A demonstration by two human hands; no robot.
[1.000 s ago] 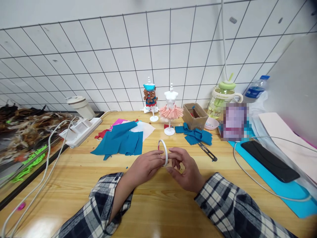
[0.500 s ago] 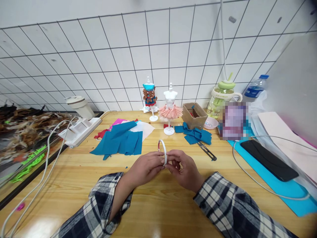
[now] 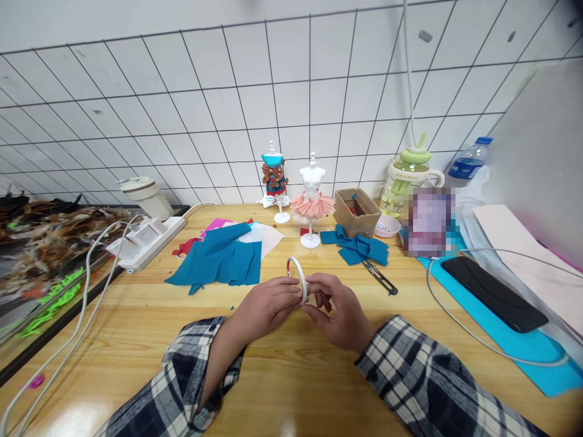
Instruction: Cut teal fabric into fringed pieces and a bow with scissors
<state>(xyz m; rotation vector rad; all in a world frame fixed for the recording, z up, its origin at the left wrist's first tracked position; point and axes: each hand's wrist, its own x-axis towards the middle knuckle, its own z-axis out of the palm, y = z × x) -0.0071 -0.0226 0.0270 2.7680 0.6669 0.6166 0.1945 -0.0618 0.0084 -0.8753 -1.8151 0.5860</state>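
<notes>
A white ring-shaped roll of tape (image 3: 303, 282) with a red inner side stands upright between my hands, above the wooden table (image 3: 291, 376). My left hand (image 3: 268, 306) is closed on its left side, fingers pressed together. On the other side, my right hand (image 3: 339, 309) has curled fingers, the fingertips touching the ring's right edge. Beyond them stands a small white mannequin (image 3: 312, 179) in a pink pleated skirt. Teal cloth pieces (image 3: 228, 255) lie ahead to the left, and folded teal strips (image 3: 362, 246) to the right beside black snips (image 3: 381, 279).
A second dressed mannequin (image 3: 274, 176), a cardboard box (image 3: 357, 212), a small bowl (image 3: 387, 226) and a green-lidded jug (image 3: 405, 179) stand near the wall. A power strip (image 3: 148, 240) with cables is left. A black phone (image 3: 494, 294) lies right.
The ring has turned slightly, its top tilting left and its opening showing a little wider. Both hands stay in nearly the same place.
</notes>
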